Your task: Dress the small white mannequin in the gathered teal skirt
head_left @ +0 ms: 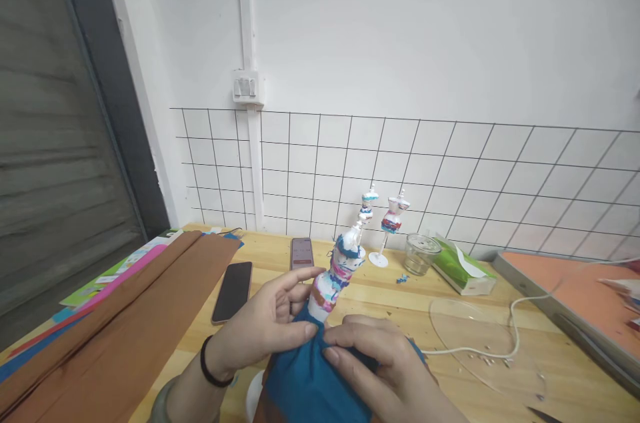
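A miniature dress form point(336, 276) leans to the right in front of me. Its white torso carries bits of blue, pink and brown material. From its lower part a blue pleated skirt point(310, 369) spreads out, with some brown showing below; I cannot tell whether it is paper or cloth. My left hand point(287, 313) curls round the form's left side, thumb pressing the skirt's gathered top. On the other side my right hand point(383, 353) pinches the blue skirt's top edge between thumb and fingers.
Two more small dress forms point(395, 213) stand behind, beside a glass jar point(423, 253) and tissue pack point(463, 269). Two phones point(233, 293) and brown sheets point(150, 316) lie left. A clear disc point(480, 323), white cable point(515, 323) and orange-lined tray point(565, 296) are right.
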`<state>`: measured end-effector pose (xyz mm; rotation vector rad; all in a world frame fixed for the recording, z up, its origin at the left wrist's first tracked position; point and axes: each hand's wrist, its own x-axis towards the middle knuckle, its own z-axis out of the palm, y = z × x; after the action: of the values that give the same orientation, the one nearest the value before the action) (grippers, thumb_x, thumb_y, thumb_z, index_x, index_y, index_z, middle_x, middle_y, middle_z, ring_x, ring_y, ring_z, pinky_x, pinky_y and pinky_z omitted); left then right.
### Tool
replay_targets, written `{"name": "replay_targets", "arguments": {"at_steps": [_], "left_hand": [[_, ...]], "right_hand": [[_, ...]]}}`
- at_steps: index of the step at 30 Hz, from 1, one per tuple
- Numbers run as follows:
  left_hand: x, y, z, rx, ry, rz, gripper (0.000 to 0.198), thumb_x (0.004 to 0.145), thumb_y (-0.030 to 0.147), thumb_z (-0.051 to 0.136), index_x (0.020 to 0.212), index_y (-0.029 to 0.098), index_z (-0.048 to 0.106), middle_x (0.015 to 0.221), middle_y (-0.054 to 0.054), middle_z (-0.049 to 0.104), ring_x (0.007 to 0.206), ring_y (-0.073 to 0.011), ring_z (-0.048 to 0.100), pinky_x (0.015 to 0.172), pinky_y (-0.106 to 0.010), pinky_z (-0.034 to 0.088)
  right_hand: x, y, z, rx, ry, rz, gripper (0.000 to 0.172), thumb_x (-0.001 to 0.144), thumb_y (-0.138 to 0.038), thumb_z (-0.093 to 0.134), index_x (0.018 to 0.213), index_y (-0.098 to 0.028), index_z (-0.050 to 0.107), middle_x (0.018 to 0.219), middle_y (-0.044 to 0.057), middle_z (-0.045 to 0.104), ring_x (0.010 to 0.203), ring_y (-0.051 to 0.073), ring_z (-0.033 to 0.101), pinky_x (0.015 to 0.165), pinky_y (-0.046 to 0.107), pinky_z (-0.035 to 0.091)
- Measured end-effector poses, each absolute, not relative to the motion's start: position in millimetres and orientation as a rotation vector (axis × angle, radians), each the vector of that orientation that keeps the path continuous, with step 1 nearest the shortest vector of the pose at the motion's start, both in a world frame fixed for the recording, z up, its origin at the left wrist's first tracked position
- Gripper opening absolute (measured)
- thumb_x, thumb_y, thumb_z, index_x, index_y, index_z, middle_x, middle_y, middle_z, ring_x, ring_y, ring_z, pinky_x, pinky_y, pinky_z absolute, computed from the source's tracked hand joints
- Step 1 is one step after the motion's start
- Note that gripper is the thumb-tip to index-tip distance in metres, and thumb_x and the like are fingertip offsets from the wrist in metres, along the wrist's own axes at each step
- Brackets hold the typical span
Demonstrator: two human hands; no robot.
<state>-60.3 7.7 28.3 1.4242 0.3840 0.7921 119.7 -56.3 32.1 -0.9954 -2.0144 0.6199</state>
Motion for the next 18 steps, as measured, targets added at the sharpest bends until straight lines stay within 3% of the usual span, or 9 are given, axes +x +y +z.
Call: {"name": "replay_targets", "arguments": {"at_steps": [5, 9, 18], "left_hand": [[-59.8, 8.4, 27.7, 1.429, 0.399, 0.803, 0.062, 0.071, 0.015, 0.067, 0.128, 0.020, 0.043, 0.109, -0.011, 0.061, 0.104, -0.0224, 0.055, 0.089, -0.035, 0.040], [-60.0, 8.7, 26.6, 1.428, 0.371, 0.790, 0.063, 0.071, 0.012, 0.066, 0.129, 0.021, 0.042, 0.120, -0.013, 0.057, 0.111, -0.0239, 0.052, 0.092, -0.037, 0.039], [-61.0, 8.3, 25.0, 1.407, 0.338, 0.781, 0.063, 0.073, 0.008, 0.064, 0.129, 0.021, 0.040, 0.129, -0.014, 0.052, 0.121, -0.0264, 0.044, 0.097, -0.038, 0.037]], "right_hand": [[118.8, -54.5, 29.0, -1.011, -1.976, 0.600, 0.019, 0.086, -0.027, 0.051, 0.093, -0.027, 0.068, 0.078, 0.001, 0.070, 0.072, 0.016, 0.063, 0.068, 0.026, 0.049], [118.7, -52.1, 24.7, -1.092, -1.905, 0.590, 0.014, 0.083, -0.030, 0.055, 0.086, -0.024, 0.067, 0.081, 0.001, 0.071, 0.076, 0.016, 0.065, 0.072, 0.026, 0.049], [116.7, -47.7, 24.0, -1.145, -1.834, 0.596, 0.014, 0.081, -0.032, 0.057, 0.078, -0.022, 0.067, 0.072, 0.001, 0.071, 0.068, 0.017, 0.065, 0.065, 0.025, 0.050]]}}
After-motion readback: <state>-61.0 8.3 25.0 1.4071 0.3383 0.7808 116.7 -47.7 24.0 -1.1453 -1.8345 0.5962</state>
